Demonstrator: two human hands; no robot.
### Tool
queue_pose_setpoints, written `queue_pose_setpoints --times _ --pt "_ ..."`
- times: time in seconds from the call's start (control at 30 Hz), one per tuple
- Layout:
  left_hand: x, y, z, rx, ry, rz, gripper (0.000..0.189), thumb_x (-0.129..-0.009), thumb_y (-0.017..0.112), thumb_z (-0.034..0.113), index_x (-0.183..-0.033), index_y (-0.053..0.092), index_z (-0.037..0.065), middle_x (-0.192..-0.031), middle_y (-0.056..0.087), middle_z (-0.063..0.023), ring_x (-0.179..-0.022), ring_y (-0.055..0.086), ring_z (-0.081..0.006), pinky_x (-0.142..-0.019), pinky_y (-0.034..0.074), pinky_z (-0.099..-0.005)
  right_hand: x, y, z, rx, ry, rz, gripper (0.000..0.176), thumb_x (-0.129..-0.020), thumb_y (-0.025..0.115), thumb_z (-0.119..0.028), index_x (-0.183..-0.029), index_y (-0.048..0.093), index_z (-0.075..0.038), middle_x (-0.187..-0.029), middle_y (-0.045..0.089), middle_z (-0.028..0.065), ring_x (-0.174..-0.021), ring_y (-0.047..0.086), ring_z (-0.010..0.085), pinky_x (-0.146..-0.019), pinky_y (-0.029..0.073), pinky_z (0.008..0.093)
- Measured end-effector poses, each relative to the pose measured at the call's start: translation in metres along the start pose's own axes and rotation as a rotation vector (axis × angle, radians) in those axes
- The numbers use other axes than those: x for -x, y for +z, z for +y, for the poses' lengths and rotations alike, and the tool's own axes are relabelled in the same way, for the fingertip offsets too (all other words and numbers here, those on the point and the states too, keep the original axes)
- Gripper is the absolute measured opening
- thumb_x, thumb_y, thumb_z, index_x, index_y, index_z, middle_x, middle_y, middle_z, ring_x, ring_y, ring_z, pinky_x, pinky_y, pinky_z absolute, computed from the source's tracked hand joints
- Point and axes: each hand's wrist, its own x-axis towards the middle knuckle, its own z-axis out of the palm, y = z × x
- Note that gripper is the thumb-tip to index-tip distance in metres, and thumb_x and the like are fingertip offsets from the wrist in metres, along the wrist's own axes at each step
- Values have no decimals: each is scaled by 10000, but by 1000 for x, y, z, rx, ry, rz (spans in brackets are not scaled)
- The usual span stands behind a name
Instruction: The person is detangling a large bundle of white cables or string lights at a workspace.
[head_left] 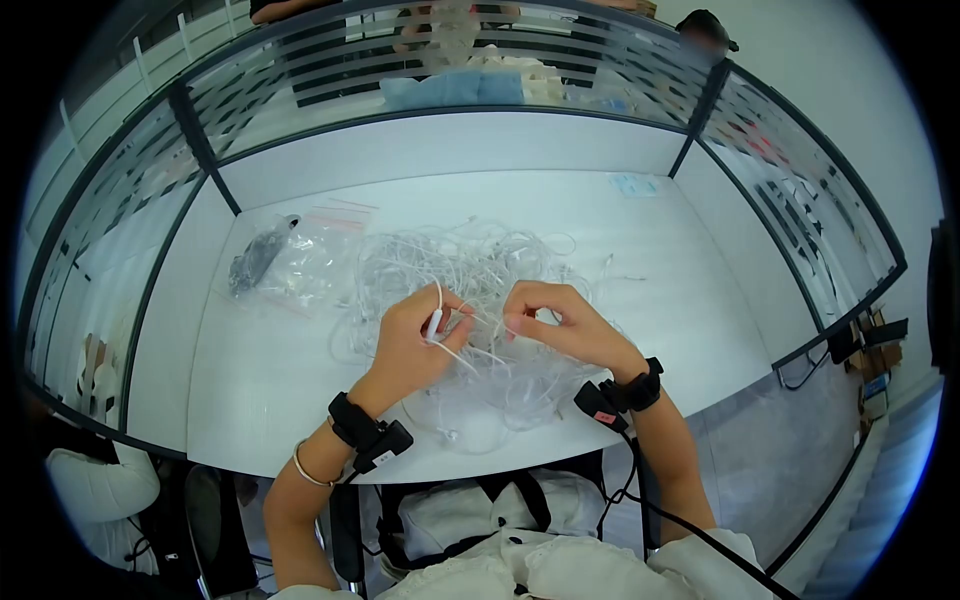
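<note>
A large tangle of thin white cables (430, 255) lies on the white desk. Above its near part, my left hand (420, 335) is closed round a white cable, and a small white connector (434, 324) shows between its fingers. Just to the right, my right hand (560, 320) has thumb and index finger pinched on a thin white cable strand. The two hands are a short distance apart, with strands between them. Clear plastic or more pale cable loops (480, 405) lie under and in front of the hands.
Clear plastic bags (310, 255) and a dark grey bundle (258, 260) lie at the desk's left. A pale blue packet (633, 185) is at the back right. Glass-topped partitions (450, 145) enclose the desk; people stand or sit beyond. A black cable (690, 527) runs from my right wrist.
</note>
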Motion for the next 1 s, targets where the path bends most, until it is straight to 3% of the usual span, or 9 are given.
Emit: queue_pose_setpoints --times 0.2,0.3,0.4,0.53,0.83,1.0 --pt "-6 3 -4 92 230 12 133 -734 674 -19 -841 610 25 -771 541 -62 -731 558 -177 -665 444 -270 -2 9 3 46 72 98 180 -848 657 -174 -989 611 -73 -900 612 13 -773 541 114 -692 436 261" --pt "-3 4 -5 133 121 -46 133 -739 669 -23 -839 591 18 -797 580 -71 -759 584 -185 -697 460 -281 -3 10 2 75 61 90 221 -833 673 -184 -1019 606 -85 -906 609 15 -765 542 117 -671 441 260" --pt "-3 4 -8 49 170 -40 127 -749 670 -21 -849 601 16 -821 610 -78 -757 601 -184 -699 470 -286 -3 9 2 84 21 81 229 -817 684 -172 -1023 620 -95 -881 597 17 -757 539 120 -659 438 261" --pt "0 6 -3 180 66 -81 127 -757 673 -3 -869 622 32 -774 619 -27 -713 567 -114 -682 434 -246 -4 8 -3 180 12 122 193 -794 702 -134 -979 657 -109 -827 568 26 -730 532 136 -647 432 261" --pt "0 5 -4 174 103 -94 123 -764 666 -28 -861 610 19 -752 599 -41 -664 549 -118 -629 451 -252 -5 11 3 241 -205 272 125 -773 709 -71 -896 687 -87 -888 567 40 -829 547 175 -714 453 285" --pt "0 3 -2 164 101 -71 98 -779 661 -3 -856 605 18 -745 598 -44 -658 543 -119 -628 448 -251 -5 7 2 198 -130 258 124 -771 677 -35 -889 644 -49 -874 583 57 -816 563 187 -748 461 287"
